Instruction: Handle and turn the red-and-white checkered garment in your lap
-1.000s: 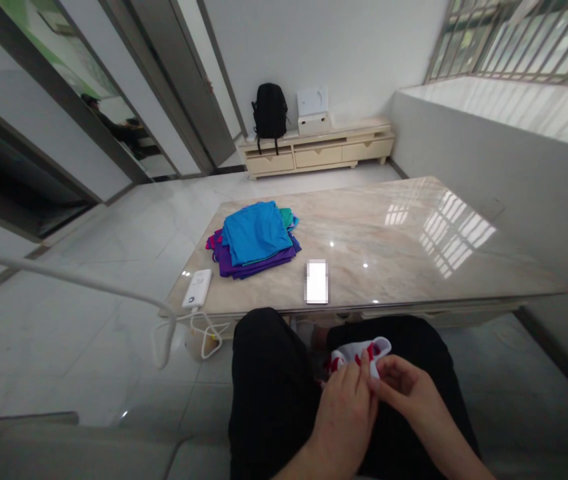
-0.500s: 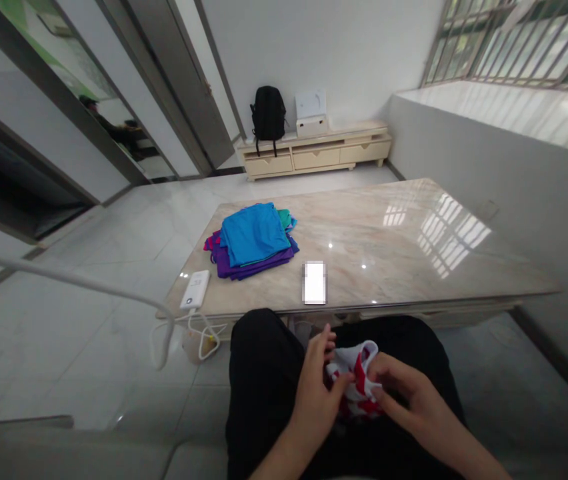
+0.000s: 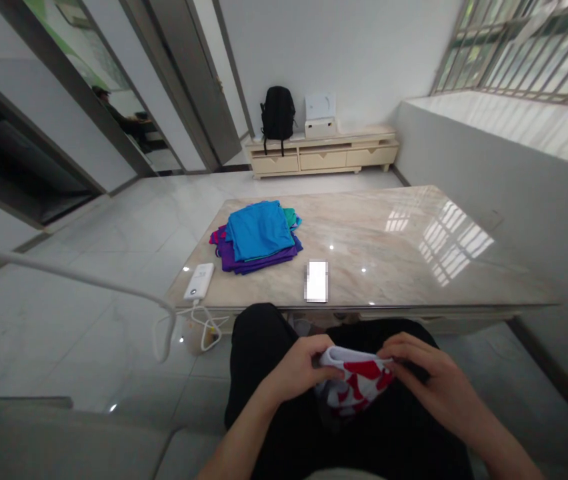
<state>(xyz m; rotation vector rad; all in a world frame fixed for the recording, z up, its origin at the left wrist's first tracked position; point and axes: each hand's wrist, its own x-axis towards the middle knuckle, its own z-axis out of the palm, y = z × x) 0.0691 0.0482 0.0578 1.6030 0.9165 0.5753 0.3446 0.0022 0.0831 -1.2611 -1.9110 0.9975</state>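
Observation:
A small white garment with red patches [image 3: 357, 387] is stretched over my lap between both hands. My left hand [image 3: 298, 367] pinches its left edge with closed fingers. Gripping the right edge, my right hand [image 3: 427, 377] has its fingers curled over the cloth. I sit in black trousers just in front of a marble-topped table [image 3: 394, 240]. On the table's left part lies a pile of folded clothes [image 3: 257, 237], blue on top, purple and green beneath.
A white power bank [image 3: 199, 281] with a cable lies at the table's near left corner. A blurred white rectangle [image 3: 317, 281] sits near the front edge. A low cabinet [image 3: 321, 153] with a black backpack [image 3: 277, 113] stands by the far wall.
My hands have moved apart, pulling the white and red garment out wide across my lap. One second ago they were bunched together on it.

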